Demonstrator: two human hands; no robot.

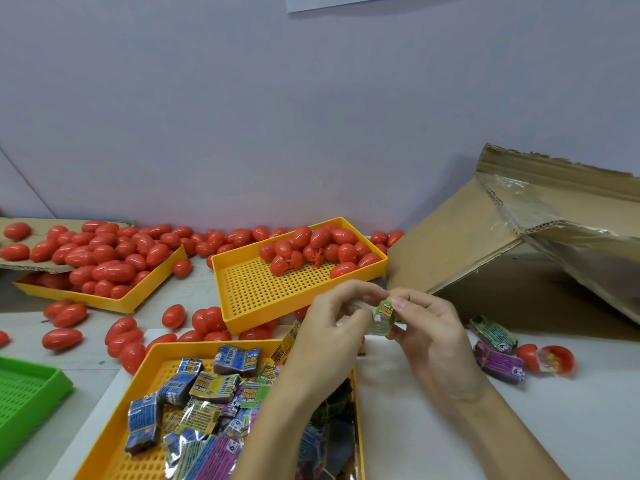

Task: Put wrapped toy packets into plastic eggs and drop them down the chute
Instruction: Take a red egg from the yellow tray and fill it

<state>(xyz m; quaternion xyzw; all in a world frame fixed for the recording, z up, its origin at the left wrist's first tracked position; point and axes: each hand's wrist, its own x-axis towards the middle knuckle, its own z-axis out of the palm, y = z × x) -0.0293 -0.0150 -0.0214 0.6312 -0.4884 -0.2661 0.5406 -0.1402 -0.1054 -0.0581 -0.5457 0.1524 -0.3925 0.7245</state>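
Pinching green packet (383, 315), left hand (332, 336), right hand (427, 336)

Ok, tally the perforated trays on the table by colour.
Yellow trays: 3, the egg-heaped one at left, the middle one and the near packet tray.
Green trays: 1.
Total: 4.

Light was bright, even and soft, falling from overhead; shadows under the yellow trays (239, 315) were faint. Glare streaked the tape on the cardboard chute (519, 199). Edges bowed with wide-angle distortion, and detail looked slightly soft.
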